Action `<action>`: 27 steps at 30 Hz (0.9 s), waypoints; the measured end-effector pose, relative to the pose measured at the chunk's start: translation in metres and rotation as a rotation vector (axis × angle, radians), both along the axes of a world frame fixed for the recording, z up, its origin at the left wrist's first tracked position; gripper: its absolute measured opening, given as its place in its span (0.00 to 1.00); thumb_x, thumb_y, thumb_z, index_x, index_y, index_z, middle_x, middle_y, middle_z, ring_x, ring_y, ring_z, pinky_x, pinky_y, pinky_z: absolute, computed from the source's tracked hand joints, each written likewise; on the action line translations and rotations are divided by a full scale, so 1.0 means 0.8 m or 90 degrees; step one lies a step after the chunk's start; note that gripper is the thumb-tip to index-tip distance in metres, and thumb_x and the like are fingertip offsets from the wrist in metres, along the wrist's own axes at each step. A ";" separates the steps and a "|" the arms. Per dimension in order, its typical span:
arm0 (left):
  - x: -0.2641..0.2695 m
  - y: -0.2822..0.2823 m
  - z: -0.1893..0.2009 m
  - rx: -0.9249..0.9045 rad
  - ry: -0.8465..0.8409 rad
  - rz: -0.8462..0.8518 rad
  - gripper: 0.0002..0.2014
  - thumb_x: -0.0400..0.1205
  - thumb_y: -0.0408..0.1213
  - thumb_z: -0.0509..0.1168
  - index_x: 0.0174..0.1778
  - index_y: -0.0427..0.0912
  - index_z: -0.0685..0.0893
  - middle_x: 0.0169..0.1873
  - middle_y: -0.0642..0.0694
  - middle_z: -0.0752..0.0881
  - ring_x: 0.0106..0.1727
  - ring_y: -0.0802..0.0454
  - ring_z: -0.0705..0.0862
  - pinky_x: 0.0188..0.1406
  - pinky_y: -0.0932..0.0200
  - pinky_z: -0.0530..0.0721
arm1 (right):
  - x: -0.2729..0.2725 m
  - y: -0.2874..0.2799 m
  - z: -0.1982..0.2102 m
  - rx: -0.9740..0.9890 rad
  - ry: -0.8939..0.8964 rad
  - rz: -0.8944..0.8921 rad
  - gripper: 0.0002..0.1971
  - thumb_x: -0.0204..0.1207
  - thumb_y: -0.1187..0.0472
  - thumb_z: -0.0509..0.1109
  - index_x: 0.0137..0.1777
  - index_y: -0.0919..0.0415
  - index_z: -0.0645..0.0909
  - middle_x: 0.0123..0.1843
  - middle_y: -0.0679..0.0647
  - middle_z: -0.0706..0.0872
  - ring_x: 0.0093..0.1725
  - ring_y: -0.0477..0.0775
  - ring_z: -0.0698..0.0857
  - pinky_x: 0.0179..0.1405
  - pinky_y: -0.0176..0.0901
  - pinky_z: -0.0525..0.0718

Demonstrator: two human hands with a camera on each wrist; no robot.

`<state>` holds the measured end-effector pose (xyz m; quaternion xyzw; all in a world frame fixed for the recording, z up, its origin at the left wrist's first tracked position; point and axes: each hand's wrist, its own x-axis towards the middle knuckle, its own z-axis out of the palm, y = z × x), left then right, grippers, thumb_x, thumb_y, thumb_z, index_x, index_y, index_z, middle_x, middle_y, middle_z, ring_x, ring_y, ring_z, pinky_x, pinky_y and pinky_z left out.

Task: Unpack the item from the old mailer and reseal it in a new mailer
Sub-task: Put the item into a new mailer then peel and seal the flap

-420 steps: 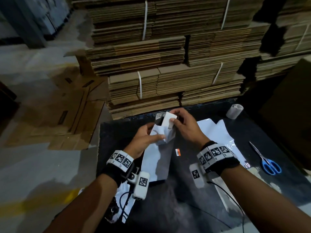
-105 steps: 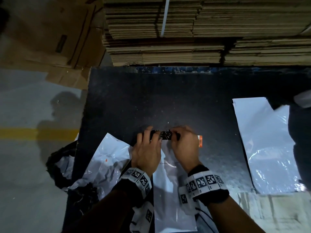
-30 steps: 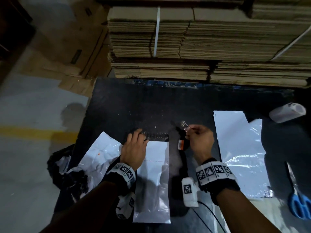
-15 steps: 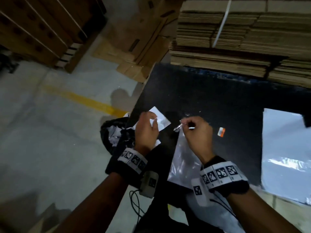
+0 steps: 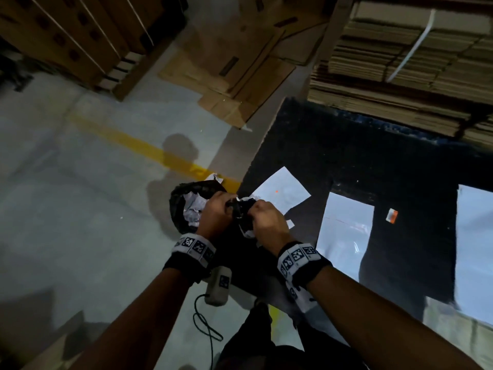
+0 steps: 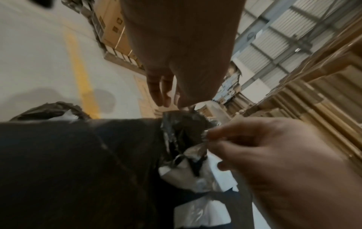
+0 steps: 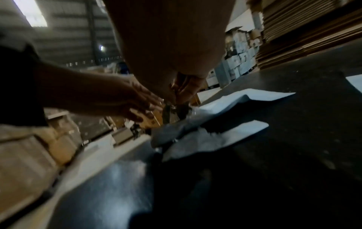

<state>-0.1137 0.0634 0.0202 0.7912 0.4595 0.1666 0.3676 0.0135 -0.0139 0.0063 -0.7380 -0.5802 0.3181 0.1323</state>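
black wristbands (image 5: 190, 259), white square-code markers, dangling black cable (image 5: 205, 324).

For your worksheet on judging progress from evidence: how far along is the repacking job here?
Looks done: a new mailer lies flat on the black table, apparently filled and closed, though the seal itself is not clear. In hand: the left hand and right hand both grip the crumpled old mailer at the table's edge, beside a black bin bag holding white scraps. Left: probably dropping it in.
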 end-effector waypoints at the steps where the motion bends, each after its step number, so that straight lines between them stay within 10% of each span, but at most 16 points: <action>1: -0.003 0.001 -0.005 -0.013 0.023 -0.010 0.28 0.71 0.48 0.51 0.48 0.30 0.88 0.46 0.28 0.86 0.49 0.39 0.84 0.49 0.53 0.75 | -0.001 -0.001 -0.004 -0.002 -0.030 0.025 0.14 0.65 0.64 0.71 0.51 0.65 0.84 0.55 0.63 0.82 0.55 0.66 0.81 0.46 0.54 0.84; 14: 0.034 -0.014 0.027 0.168 -0.009 -0.087 0.13 0.76 0.29 0.62 0.55 0.37 0.84 0.56 0.40 0.81 0.59 0.42 0.80 0.62 0.50 0.78 | 0.059 -0.081 0.036 0.153 -0.041 -0.232 0.13 0.72 0.63 0.67 0.55 0.55 0.86 0.56 0.51 0.88 0.54 0.56 0.86 0.49 0.47 0.84; 23: 0.181 -0.091 0.005 -0.056 -0.019 -0.204 0.11 0.78 0.30 0.66 0.55 0.38 0.84 0.52 0.40 0.85 0.51 0.43 0.85 0.56 0.51 0.83 | 0.153 -0.179 0.033 0.136 -0.044 -0.488 0.12 0.75 0.62 0.71 0.57 0.58 0.86 0.55 0.56 0.89 0.46 0.55 0.88 0.48 0.41 0.83; 27: 0.241 -0.103 -0.016 -0.116 0.132 -0.223 0.20 0.77 0.37 0.69 0.64 0.36 0.79 0.59 0.34 0.82 0.63 0.38 0.81 0.64 0.48 0.79 | 0.196 -0.202 0.023 0.076 -0.025 -0.565 0.07 0.71 0.57 0.65 0.37 0.51 0.84 0.43 0.57 0.89 0.43 0.63 0.87 0.38 0.40 0.77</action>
